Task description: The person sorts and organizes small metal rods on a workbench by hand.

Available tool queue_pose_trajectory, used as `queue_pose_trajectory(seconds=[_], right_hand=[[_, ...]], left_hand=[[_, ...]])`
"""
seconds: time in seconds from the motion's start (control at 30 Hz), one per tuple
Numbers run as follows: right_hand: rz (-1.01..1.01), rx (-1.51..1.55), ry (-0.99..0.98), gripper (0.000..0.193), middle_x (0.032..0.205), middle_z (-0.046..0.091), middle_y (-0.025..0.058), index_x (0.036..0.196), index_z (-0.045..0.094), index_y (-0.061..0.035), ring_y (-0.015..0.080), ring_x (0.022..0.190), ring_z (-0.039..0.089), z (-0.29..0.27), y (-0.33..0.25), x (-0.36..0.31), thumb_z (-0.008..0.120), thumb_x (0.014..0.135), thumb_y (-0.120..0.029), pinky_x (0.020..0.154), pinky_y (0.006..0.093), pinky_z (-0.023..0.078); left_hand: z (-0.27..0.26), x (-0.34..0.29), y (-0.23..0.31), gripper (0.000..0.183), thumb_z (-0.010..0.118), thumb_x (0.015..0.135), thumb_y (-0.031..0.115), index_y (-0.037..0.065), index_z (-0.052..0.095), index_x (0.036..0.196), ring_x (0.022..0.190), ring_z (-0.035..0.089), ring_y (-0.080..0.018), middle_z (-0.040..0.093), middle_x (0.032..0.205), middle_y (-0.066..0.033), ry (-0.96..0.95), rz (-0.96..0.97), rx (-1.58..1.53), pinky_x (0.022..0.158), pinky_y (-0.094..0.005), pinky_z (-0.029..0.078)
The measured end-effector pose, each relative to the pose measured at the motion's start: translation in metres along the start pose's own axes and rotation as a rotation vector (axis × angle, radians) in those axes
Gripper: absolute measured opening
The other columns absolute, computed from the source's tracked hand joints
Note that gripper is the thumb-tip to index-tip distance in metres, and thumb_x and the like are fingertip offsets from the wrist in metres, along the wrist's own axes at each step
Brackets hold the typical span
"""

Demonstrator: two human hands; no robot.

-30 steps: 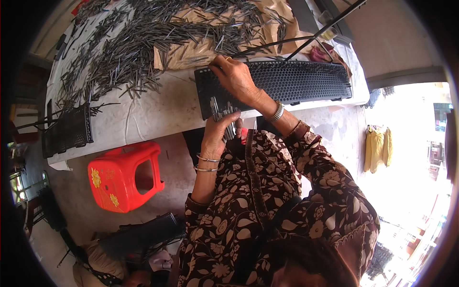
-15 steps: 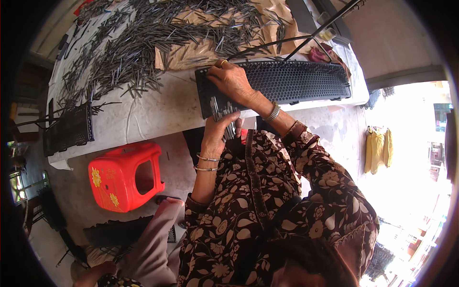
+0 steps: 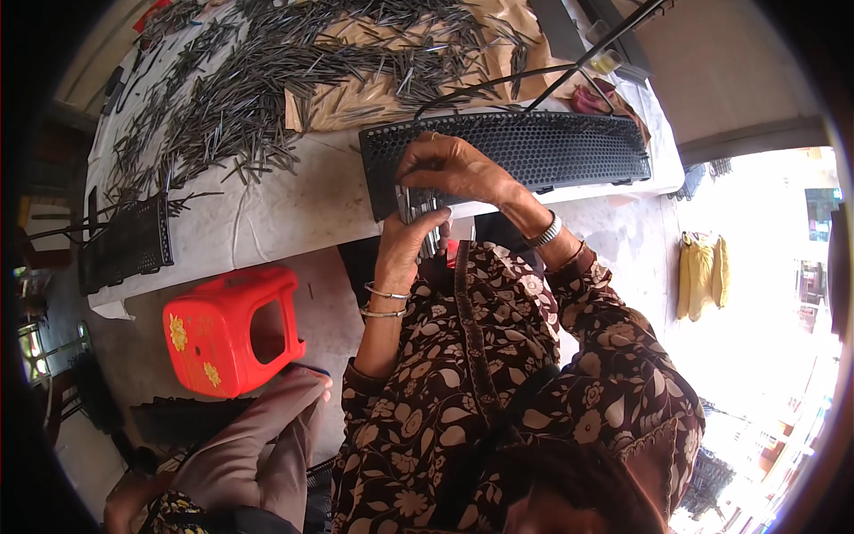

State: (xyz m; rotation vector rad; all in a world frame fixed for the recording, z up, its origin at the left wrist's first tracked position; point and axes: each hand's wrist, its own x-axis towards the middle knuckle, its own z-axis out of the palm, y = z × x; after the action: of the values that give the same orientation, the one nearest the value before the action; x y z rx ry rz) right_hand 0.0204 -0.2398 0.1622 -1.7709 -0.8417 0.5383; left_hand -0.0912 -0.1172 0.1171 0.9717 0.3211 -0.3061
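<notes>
My left hand (image 3: 407, 238) is closed around a bundle of thin metal-looking sticks (image 3: 423, 208), grey and shiny, held upright by the near edge of the table. Just above the bundle, my right hand (image 3: 454, 169) has its fingers bent and pinched at the stick tops; whatever lies between them is hidden. Behind both hands a long black tray with rows of round holes (image 3: 551, 151) lies along the table edge, its left end partly covered by my right hand.
Loose dark sticks (image 3: 240, 98) lie heaped on the white-covered table (image 3: 213, 218) and on brown paper (image 3: 342, 102). Black rods (image 3: 556, 76) slant over the tray. A second perforated black piece (image 3: 133, 236) sits at left. Below are a red stool (image 3: 209, 329) and another person's leg (image 3: 258, 445).
My right hand has come from the tray's left end down toward me, to the top of the bundle. My left hand stays put. The other person's leg has shifted.
</notes>
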Motion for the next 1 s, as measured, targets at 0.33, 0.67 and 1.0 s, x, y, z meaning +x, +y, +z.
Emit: queue_pose_trajectory(seconds=[0.33,0.67,1.0], right_hand=[[-0.028,-0.041,-0.075,0.015,0.094,0.062,0.0061,0.1,0.065,-0.0013,0.0134,0.087,0.059,-0.007,0.004,-0.005,0.066,0.086,-0.007,0.075,0.0275,0.049],[0.048,-0.28,0.434,0.016,0.082,0.069,0.0118,0.098,0.06,0.0023,0.0218,0.071,0.066,-0.012,-0.004,0.008,0.063,0.088,-0.009,0.064,0.032,0.051],[-0.142,-0.631,0.567,0.013,0.085,0.063,0.0196,0.095,0.053,-0.0009,0.04,0.081,0.062,0.006,0.046,0.038,0.061,0.088,-0.008,0.07,0.0464,0.05]], left_hand=[[0.001,0.002,-0.004,0.014,0.071,0.084,0.015,0.004,0.062,0.084,0.053,0.057,-0.0138,0.06,0.065,-0.0041,0.018,-0.015,0.042,0.047,-0.0265,0.044],[0.001,0.008,-0.008,0.016,0.071,0.084,0.016,0.002,0.064,0.084,0.051,0.056,-0.0145,0.061,0.063,-0.0056,0.063,-0.005,0.007,0.047,-0.0266,0.044],[0.003,0.004,-0.002,0.016,0.071,0.083,0.016,0.002,0.064,0.082,0.05,0.056,-0.0138,0.061,0.063,-0.0053,0.083,-0.009,0.027,0.046,-0.0261,0.044]])
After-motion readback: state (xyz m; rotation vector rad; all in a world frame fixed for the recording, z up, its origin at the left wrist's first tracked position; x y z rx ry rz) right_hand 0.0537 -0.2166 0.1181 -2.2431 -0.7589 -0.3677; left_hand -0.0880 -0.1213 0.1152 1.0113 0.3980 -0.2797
